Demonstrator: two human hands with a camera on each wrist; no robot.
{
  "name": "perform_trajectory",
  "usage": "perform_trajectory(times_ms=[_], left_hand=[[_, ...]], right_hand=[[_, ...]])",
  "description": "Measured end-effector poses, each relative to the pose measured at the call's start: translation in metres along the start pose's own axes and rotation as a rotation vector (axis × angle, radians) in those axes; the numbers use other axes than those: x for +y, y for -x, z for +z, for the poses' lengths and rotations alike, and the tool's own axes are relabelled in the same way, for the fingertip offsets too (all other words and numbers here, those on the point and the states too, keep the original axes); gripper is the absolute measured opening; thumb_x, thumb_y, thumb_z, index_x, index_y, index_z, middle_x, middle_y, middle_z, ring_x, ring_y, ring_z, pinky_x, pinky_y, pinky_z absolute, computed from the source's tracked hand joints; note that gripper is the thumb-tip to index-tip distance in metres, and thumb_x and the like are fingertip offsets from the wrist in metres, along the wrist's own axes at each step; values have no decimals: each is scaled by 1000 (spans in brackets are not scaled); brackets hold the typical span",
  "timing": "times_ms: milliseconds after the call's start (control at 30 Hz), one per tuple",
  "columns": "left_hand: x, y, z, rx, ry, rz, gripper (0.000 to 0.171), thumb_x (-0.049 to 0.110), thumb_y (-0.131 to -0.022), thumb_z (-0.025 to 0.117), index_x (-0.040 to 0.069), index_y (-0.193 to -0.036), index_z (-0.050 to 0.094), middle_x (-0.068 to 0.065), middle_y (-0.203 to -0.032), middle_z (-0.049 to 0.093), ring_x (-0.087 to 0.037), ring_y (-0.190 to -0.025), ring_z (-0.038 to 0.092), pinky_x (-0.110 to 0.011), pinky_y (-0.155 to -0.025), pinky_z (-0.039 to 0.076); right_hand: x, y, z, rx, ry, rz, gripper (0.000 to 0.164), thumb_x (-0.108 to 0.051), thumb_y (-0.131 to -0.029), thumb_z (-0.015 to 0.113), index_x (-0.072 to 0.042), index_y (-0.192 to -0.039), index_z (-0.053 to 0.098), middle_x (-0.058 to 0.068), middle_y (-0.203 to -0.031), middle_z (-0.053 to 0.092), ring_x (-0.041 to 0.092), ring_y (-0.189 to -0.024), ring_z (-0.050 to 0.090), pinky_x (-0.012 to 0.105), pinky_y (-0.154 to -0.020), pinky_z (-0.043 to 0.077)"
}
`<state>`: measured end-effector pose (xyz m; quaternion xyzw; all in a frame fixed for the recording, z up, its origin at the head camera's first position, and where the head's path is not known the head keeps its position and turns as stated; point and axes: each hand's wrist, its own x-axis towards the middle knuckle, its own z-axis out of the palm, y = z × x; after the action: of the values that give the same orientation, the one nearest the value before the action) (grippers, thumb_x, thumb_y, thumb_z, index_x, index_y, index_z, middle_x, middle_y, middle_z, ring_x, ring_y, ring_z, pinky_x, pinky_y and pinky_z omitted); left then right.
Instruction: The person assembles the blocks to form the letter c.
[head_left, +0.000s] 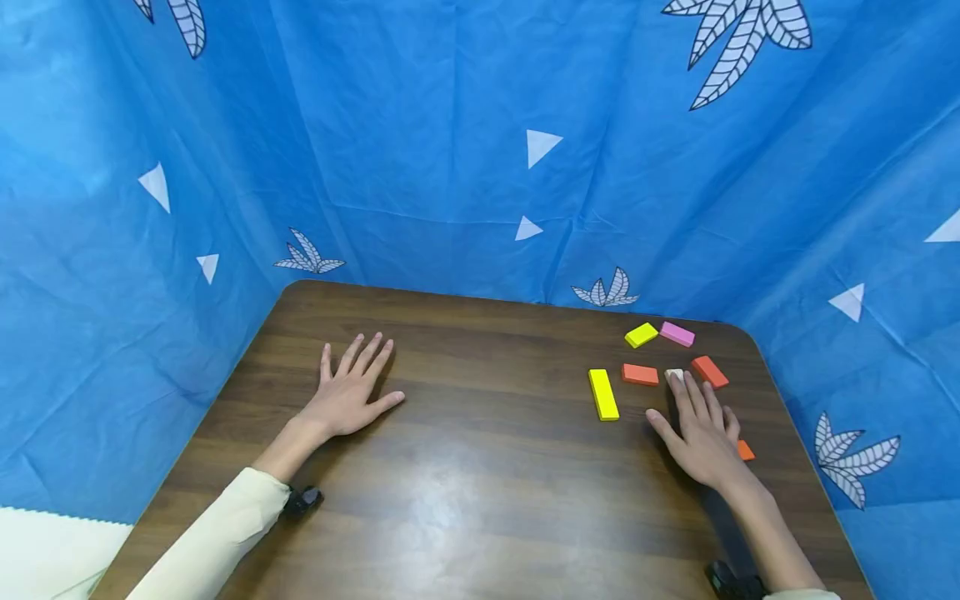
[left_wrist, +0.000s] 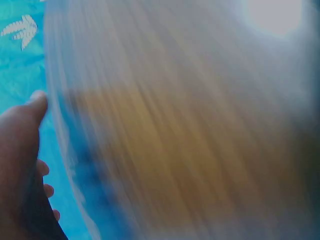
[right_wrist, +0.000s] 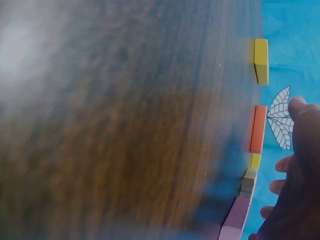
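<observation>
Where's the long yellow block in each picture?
Head: the long yellow block lies right of centre, left of an orange block.
Left wrist: not in it.
Right wrist: the long yellow block is at upper right, above the orange block.
Shared landmark: the blue cloth.

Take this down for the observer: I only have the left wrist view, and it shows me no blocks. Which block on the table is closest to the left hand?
Observer: In the head view, the one nearest the left hand is the long yellow block, over on the right half of the table.

Operator: And where is the right hand?

Observer: Near the table's right side, partly covering a white block in the head view; I cannot tell whether they touch.
</observation>
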<state>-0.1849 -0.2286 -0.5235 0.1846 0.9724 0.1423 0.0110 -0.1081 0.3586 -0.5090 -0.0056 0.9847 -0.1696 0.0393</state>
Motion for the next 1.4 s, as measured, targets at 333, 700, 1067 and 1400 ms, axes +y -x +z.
perform_trajectory(times_ms=[333, 700, 1067, 1400], left_hand=[[67, -33, 12, -29, 9, 134, 87, 55, -105, 64, 18, -174, 24, -11, -183, 14, -44, -169, 11, -81, -127, -5], [156, -83, 32, -97, 38, 259, 89, 55, -103, 68, 22, -174, 24, -6, -182, 20, -36, -169, 15, -75, -132, 1], [235, -121, 57, -140, 34, 316, 82, 61, -105, 61, 25, -172, 30, 2, -178, 30, -27, -167, 23, -69, -134, 12], [276, -134, 73, -139, -4, 345, 82, 68, -103, 58, 23, -169, 38, 0, -168, 43, -24, -161, 32, -66, -132, 19]], right_hand=[[-1, -20, 1, 72, -113, -39, 82, -49, -108, 60, -11, -172, 24, 32, -176, 15, 64, -157, 8, 90, -112, 7], [-6, -42, 0, 181, -174, -102, 59, -10, -106, 65, -4, -161, 44, 33, -162, 41, 60, -148, 24, 85, -110, 11], [-3, -58, -3, 137, -143, -60, 45, -13, -105, 68, -4, -148, 60, 32, -152, 55, 57, -143, 34, 83, -114, 12], [-1, -63, 1, 148, -129, -63, 44, -12, -102, 74, -8, -144, 64, 28, -149, 60, 54, -140, 41, 82, -113, 15]])
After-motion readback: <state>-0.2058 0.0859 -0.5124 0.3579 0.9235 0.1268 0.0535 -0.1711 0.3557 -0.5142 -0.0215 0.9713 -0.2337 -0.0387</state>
